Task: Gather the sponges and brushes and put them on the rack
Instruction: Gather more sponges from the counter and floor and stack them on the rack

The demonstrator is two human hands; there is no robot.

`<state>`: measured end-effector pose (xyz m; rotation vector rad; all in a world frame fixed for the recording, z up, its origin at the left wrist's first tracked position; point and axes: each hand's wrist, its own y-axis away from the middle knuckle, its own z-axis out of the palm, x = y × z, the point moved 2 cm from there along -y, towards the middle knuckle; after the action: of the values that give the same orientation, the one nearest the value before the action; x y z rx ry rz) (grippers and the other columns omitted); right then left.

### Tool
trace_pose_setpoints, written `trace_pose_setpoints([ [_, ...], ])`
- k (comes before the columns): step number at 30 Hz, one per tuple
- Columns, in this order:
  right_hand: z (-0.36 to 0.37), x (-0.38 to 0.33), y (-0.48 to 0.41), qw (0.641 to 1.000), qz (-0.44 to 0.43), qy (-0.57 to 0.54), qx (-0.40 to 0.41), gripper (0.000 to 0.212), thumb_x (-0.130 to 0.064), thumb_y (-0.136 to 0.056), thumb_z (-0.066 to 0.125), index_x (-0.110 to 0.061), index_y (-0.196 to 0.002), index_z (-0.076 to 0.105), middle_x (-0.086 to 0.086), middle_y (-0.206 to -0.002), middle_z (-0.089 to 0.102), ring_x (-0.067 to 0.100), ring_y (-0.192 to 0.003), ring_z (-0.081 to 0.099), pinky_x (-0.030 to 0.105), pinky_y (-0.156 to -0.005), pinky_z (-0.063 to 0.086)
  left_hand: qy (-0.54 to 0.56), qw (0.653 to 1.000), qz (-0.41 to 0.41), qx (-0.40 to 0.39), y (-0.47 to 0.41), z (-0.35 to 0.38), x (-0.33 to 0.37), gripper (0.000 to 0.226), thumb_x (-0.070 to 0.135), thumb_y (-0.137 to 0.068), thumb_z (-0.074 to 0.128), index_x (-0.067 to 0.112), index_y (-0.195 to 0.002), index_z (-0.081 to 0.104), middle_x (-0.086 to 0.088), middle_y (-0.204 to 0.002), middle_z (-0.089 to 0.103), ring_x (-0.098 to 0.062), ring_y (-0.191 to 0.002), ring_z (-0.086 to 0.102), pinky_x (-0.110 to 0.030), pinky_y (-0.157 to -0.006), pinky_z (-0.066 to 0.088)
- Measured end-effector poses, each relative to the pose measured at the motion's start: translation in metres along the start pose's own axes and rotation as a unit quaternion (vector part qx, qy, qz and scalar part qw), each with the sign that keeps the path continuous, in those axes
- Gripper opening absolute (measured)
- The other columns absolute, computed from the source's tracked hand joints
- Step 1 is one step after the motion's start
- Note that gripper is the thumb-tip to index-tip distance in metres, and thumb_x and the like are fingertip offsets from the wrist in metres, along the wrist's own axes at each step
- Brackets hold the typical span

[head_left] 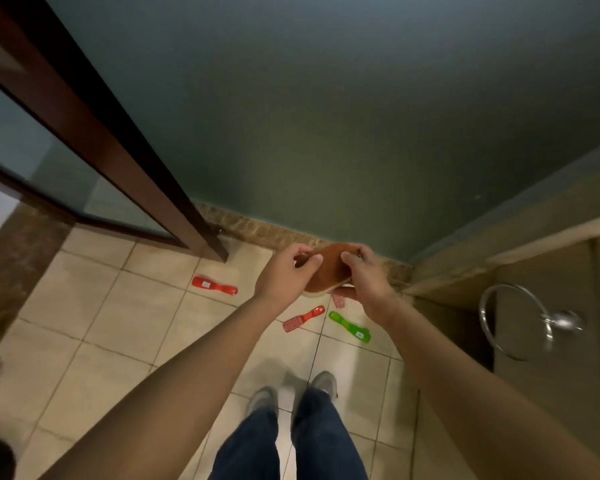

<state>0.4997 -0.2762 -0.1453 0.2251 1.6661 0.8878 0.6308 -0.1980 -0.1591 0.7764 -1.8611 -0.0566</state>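
Left hand (284,271) and right hand (364,280), each grip curled closed, hold one orange sponge (328,268); green brush (350,326) lies at six o'clock.

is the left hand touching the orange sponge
Touching. The head view shows the left hand with its fingers and thumb pinching the left edge of the orange sponge, while the right hand holds the other side.

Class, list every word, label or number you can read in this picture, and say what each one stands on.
White sticker on the left red brush: too blurred to read.
Pale sticker on the green brush: too small to read.
No other text shows.
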Motion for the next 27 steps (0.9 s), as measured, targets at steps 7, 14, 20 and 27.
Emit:
trace_pose_setpoints([
  [7,-0.058,-0.068,0.101,0.989,-0.037,-0.087,0.116,0.017,-0.02,-0.099,0.048,-0.013,-0.114,0.048,0.013,-0.11,0.056,0.027,-0.093,0.063,0.039,-0.06,0.06,-0.006,0.985,0.115,-0.125,0.055,-0.001,0.118,0.065,0.066,-0.053,0.073,0.044,-0.108,0.047,0.014,-0.112,0.057,-0.002,-0.1,0.057,-0.027,-0.084,0.052],
  [14,-0.125,-0.089,0.193,0.945,-0.104,-0.165,0.264,0.007,-0.02,-0.096,0.051,-0.015,-0.099,0.05,0.008,-0.099,0.053,0.019,-0.083,0.059,0.026,-0.043,0.051,-0.056,0.932,0.29,-0.209,0.099,0.033,0.207,0.083,0.067,-0.043,0.078,0.038,-0.112,0.042,0.017,-0.11,0.036,-0.001,-0.098,0.048,-0.013,-0.075,0.039],
  [20,-0.192,-0.079,0.288,0.882,-0.146,-0.233,0.382,0.021,-0.02,-0.096,0.052,-0.007,-0.112,0.049,0.009,-0.098,0.057,0.022,-0.085,0.061,0.031,-0.048,0.055,-0.082,0.864,0.391,-0.308,0.158,0.092,0.277,0.073,0.064,-0.049,0.079,0.046,-0.111,0.044,0.021,-0.11,0.039,0.002,-0.096,0.05,-0.017,-0.077,0.042],
  [27,-0.26,-0.036,0.398,0.822,-0.166,-0.278,0.468,0.024,-0.022,-0.095,0.054,-0.007,-0.114,0.05,0.008,-0.099,0.057,0.021,-0.082,0.062,0.03,-0.053,0.057,-0.106,0.79,0.466,-0.383,0.249,0.175,0.325,0.081,0.056,-0.063,0.081,0.041,-0.132,0.043,0.019,-0.12,0.038,-0.002,-0.104,0.047,-0.021,-0.087,0.045],
])
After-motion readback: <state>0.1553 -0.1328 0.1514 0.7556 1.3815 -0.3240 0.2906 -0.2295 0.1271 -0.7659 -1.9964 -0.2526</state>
